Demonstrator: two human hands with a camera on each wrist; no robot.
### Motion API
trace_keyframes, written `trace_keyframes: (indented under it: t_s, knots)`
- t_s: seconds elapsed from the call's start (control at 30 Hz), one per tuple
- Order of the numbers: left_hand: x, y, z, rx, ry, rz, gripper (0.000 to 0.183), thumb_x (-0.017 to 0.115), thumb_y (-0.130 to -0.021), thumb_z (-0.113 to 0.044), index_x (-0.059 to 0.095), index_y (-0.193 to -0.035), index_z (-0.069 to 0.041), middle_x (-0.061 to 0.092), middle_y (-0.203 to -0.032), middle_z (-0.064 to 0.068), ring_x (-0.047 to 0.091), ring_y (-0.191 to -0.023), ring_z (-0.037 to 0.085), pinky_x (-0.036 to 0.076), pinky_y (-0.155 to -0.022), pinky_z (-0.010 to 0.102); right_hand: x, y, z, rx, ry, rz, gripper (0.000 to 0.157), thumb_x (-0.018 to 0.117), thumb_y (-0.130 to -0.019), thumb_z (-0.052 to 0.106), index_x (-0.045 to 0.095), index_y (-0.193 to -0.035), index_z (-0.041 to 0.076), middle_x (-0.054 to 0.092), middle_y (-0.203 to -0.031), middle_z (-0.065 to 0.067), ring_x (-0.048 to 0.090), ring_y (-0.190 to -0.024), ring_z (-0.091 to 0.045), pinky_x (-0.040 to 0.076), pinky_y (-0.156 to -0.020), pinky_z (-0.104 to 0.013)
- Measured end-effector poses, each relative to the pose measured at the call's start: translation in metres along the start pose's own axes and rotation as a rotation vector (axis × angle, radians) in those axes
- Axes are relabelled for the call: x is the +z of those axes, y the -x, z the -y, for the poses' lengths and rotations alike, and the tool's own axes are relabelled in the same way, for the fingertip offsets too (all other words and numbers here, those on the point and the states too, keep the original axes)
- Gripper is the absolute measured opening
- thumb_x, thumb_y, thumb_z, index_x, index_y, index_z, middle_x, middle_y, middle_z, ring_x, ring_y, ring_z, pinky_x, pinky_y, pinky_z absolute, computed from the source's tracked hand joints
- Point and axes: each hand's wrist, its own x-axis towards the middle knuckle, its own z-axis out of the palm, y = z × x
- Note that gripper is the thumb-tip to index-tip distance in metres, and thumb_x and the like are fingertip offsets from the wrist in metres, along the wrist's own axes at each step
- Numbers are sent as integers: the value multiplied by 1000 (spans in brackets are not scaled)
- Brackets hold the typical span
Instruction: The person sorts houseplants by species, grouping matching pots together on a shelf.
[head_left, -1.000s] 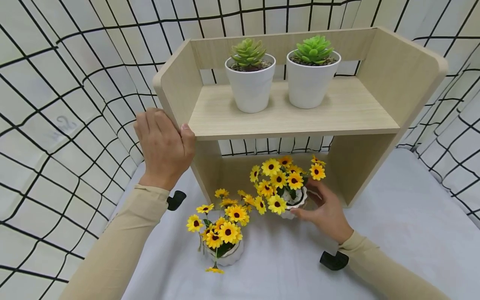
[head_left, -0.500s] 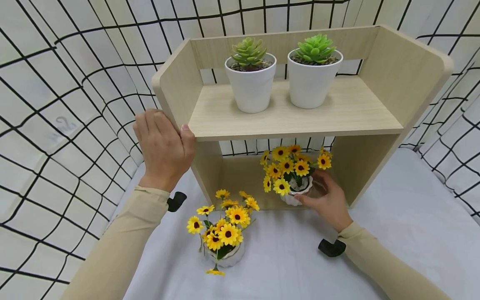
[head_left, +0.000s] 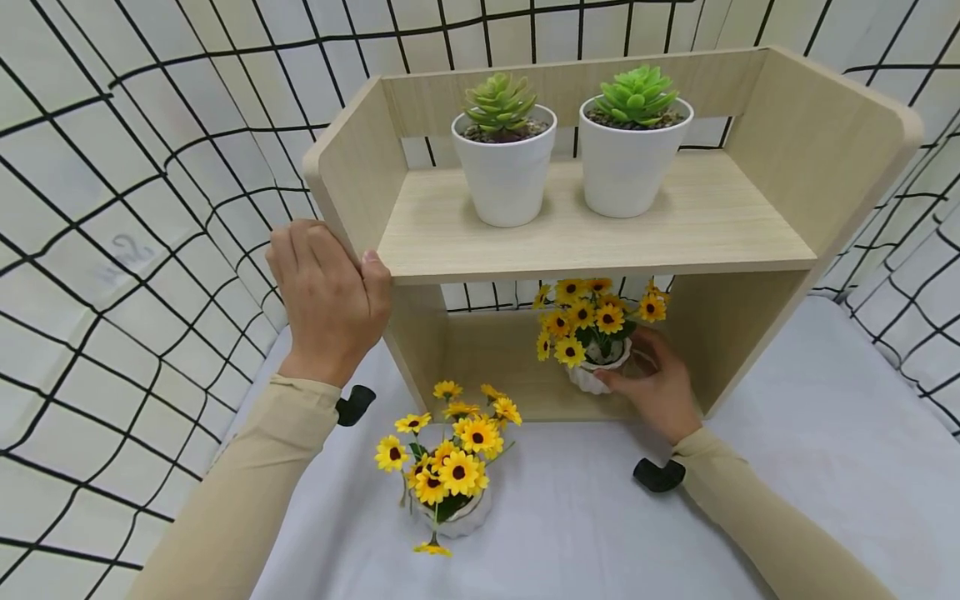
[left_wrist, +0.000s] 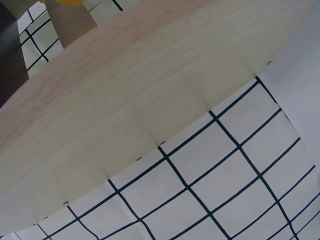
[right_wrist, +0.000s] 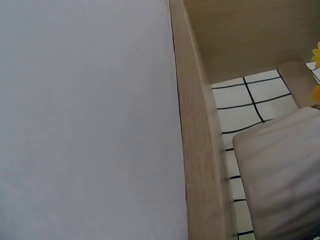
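Note:
My right hand (head_left: 660,387) holds a scalloped white pot (head_left: 592,379) of yellow artificial sunflowers (head_left: 581,317), thumb on its near side. The pot is inside the lower compartment of a light wooden shelf (head_left: 600,250), toward its right half. My left hand (head_left: 326,296) grips the front edge of the shelf's left side panel, its thumb toward the middle board. A second pot of sunflowers (head_left: 457,471) stands on the white cloth in front of the shelf, between my arms. Only a bit of yellow petal (right_wrist: 317,92) shows at the right edge of the right wrist view.
Two white pots with green succulents, a left one (head_left: 504,179) and a right one (head_left: 632,167), stand on the upper board. Black wire grid (head_left: 150,250) over white sheeting encloses the left, back and right. White cloth (head_left: 570,517) covers the surface below.
My right hand has carried the sunflower pot away from me, from the shelf's front edge into the lower compartment, slightly rightward. My left hand keeps its grip on the side panel.

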Motion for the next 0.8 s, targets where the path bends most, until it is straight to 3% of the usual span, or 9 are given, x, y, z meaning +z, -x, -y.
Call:
trace_keyframes:
  t_s: [0.33,0.53,0.6,0.8]
  knots:
    - [0,0,0,5,11,-12,38,34,-95,-27,43,-104,8,46,-101,30,35,-95,43,24,-86,54,-4,-6,-16,46,69,4,74,88,-76,6,54,-142,3,61,-138,-16,56,-116,0,45,-96,-3]
    - [0,0,0,4,9,-19,38,34,-95,-27,43,-104,9,46,-101,30,35,-95,43,23,-85,53,-6,-13,-22,92,95,12,72,86,-80,11,52,-144,6,60,-144,-16,59,-128,-26,44,-95,-3]
    - [0,0,1,3,7,-18,38,34,-95,-27,43,-104,9,46,-101,30,35,-95,43,23,-85,53,-6,-16,-24,123,96,17,72,85,-82,13,51,-145,7,58,-147,-15,57,-133,-32,46,-100,-9]
    - [0,1,1,2,5,-14,37,34,-95,-27,43,-104,8,45,-100,30,35,-94,42,23,-85,53,-8,-18,-24,211,81,34,72,83,-86,23,48,-148,12,53,-153,-12,52,-140,-33,45,-115,-46]
